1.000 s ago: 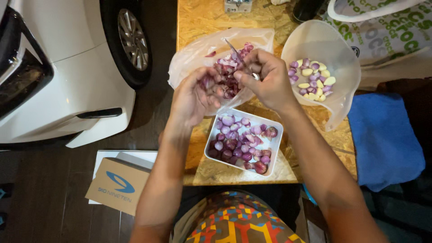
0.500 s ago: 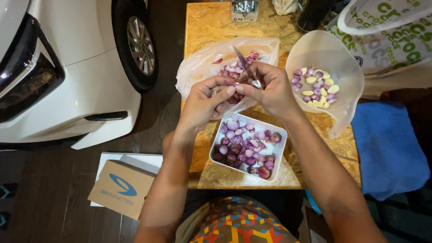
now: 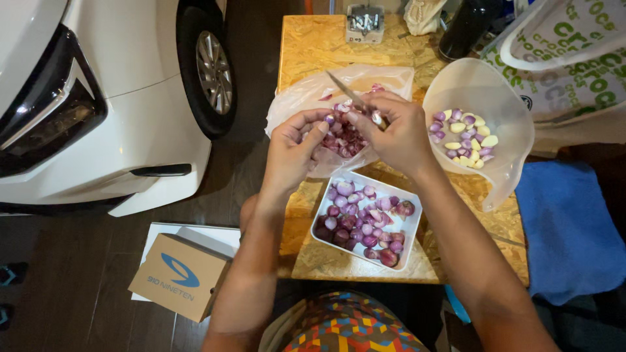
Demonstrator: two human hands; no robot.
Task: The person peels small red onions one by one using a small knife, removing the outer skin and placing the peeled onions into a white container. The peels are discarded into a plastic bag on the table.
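My left hand (image 3: 295,151) pinches a small purple shallot (image 3: 330,120) between thumb and fingers, above a clear plastic bag (image 3: 306,98) that holds purple peelings. My right hand (image 3: 393,133) grips a small knife (image 3: 343,91), its blade pointing up and left, right beside the shallot. Below the hands sits a white square tray (image 3: 412,229) filled with several purple shallots. To the right, a clear plastic bowl (image 3: 486,91) holds peeled shallots and pale garlic cloves.
All this rests on a small chipboard table (image 3: 313,45). A white car (image 3: 98,98) stands close on the left. A cardboard box (image 3: 179,277) lies on the dark floor. A blue cloth (image 3: 567,228) and a printed bag (image 3: 574,52) sit at the right; a small metal box (image 3: 365,23) and dark bottle (image 3: 466,29) at the back.
Both hands stay together over the bag, working the shallot. The view has shifted, so the table and hands sit a little lower and more central.
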